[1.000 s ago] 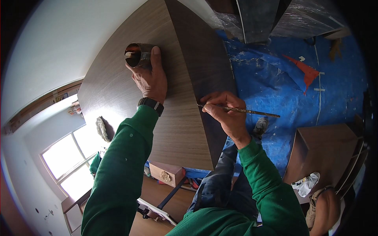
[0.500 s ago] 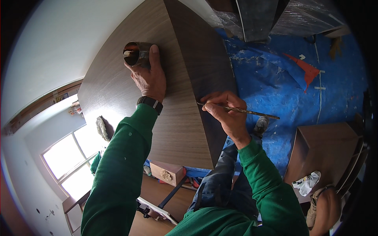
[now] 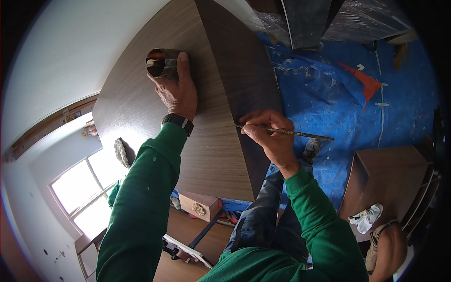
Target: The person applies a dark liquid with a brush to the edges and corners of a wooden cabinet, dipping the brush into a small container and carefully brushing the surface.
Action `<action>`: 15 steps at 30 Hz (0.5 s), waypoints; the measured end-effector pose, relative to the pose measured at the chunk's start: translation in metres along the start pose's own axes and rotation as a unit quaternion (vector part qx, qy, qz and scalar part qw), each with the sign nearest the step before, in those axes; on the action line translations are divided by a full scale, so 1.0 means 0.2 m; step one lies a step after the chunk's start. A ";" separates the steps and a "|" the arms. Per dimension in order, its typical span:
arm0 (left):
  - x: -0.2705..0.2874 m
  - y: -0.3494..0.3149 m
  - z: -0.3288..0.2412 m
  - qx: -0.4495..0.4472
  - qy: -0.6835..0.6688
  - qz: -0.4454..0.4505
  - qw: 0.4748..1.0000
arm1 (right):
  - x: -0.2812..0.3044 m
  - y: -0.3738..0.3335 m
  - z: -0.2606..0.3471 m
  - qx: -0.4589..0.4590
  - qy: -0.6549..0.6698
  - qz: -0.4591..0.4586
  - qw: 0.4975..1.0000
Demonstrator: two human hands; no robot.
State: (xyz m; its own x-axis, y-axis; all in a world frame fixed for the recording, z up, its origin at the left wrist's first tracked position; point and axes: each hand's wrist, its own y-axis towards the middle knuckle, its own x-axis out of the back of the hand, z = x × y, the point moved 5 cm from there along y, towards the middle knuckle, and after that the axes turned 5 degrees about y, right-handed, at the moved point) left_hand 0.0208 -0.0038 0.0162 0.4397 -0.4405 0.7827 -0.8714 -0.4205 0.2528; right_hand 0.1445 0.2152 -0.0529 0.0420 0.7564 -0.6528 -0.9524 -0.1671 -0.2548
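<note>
My left hand [image 3: 177, 93] is wrapped round a small metal cup [image 3: 170, 64] on the top face of a brown wood-grain cabinet [image 3: 206, 160]. The cup's mouth tilts toward the left, and something pale shows inside. In my right hand [image 3: 272, 136] a thin paintbrush [image 3: 303, 135] is pinched between thumb and fingers. Its tip meets the long edge where the cabinet's top turns into the darker side; the handle points right. The bristles are too small to make out.
Blue sheeting [image 3: 329, 103] with a torn red patch [image 3: 369, 87] covers the floor. A brown box-like cabinet [image 3: 385, 169] with a crumpled white cloth [image 3: 367, 217] stands at the right. Plastic-wrapped furniture [image 3: 354, 28] is at the back. A window [image 3: 77, 192] lies left.
My left hand and the cup have shifted very slightly toward the upper left. The right hand and paintbrush are practically unmoved at the cabinet's edge.
</note>
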 end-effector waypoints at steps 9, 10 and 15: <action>0.00 -0.01 -0.02 0.012 -0.010 0.010 1.000 | 0.01 -0.03 0.00 -0.005 0.009 0.001 1.000; 0.00 -0.01 -0.02 0.012 -0.011 0.011 1.000 | 0.01 -0.03 0.01 0.000 0.010 -0.002 1.000; 0.00 0.00 -0.02 0.017 -0.001 0.011 1.000 | 0.00 -0.02 -0.01 0.008 0.001 -0.013 1.000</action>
State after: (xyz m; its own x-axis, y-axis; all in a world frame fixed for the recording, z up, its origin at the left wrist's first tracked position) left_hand 0.0207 -0.0005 0.0187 0.4207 -0.4521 0.7866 -0.8734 -0.4364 0.2163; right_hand 0.1496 0.2153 -0.0525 0.0680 0.7592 -0.6473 -0.9557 -0.1367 -0.2606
